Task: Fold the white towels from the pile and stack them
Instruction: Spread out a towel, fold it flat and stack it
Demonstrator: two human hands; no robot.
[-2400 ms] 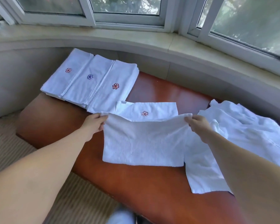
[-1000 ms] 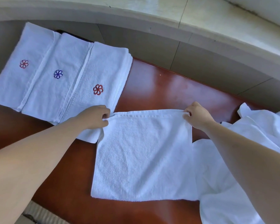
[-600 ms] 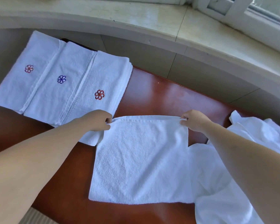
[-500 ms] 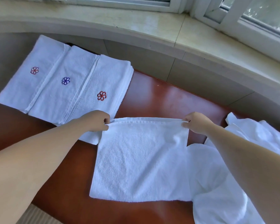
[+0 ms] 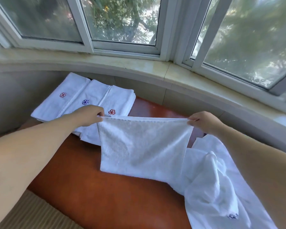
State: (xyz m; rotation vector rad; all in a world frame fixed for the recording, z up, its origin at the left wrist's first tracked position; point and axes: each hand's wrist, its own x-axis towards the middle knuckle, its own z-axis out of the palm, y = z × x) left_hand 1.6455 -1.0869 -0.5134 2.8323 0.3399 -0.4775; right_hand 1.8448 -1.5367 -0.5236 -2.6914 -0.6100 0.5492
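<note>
A folded white towel hangs lifted over the reddish-brown bench, stretched between both hands. My left hand pinches its top left corner and my right hand pinches its top right corner. Its lower edge still touches the bench. Behind my left hand lie three folded white towels in an overlapping row, each with a small embroidered flower. At the right sprawls the loose pile of unfolded white towels.
A pale stone window sill curves behind the bench, with white-framed windows above it. A beige striped carpet shows at the lower left, beyond the bench's front edge.
The towel lay flat on the bench with both hands at its far edge; now both hands have raised that edge so the towel hangs. The camera has tilted up toward the windows.
</note>
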